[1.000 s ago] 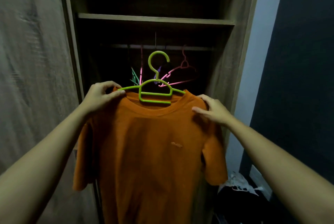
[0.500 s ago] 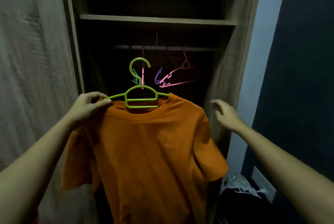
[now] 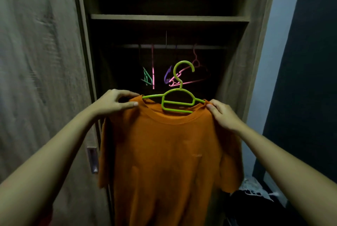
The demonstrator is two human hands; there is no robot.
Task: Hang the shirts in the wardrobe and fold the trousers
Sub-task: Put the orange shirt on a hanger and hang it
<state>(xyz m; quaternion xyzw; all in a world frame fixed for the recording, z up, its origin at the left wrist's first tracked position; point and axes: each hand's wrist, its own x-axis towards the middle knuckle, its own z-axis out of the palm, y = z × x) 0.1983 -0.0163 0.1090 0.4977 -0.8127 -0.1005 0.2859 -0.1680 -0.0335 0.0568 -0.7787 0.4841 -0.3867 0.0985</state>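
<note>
Orange shirt (image 3: 169,153), is it hung up yet?

Not yet. It is on the green hanger (image 3: 177,102), held up in the middle of the frame in front of the open wardrobe (image 3: 235,80). The hook sits below the rail (image 3: 209,46) and apart from it.

And the hands?

The left hand (image 3: 114,105) pinches one shoulder of the shirt between thumb and fingers. The right hand (image 3: 224,116) grasps the other shoulder, just beside the collar. Both hold cloth, not the hook.

So what is left?

By my reckoning, lifting the hook onto the rail finishes this shirt. I see no shirt hanging in there, and no trousers, folded or otherwise. There is a dark heap (image 3: 255,193) at the lower right with something pale on it, but I cannot tell what it is.

Give me the count, then.

One shirt, one green hanger in it, two hands. On the rail are four bare hangers that I can make out in the gloom: a teal hanger (image 3: 146,78), a pink strip (image 3: 152,67) seen edge-on, a purple hanger (image 3: 166,77) and a pink hanger (image 3: 197,72). Above them is one shelf (image 3: 169,17), and at the left one door (image 3: 36,61).
</note>
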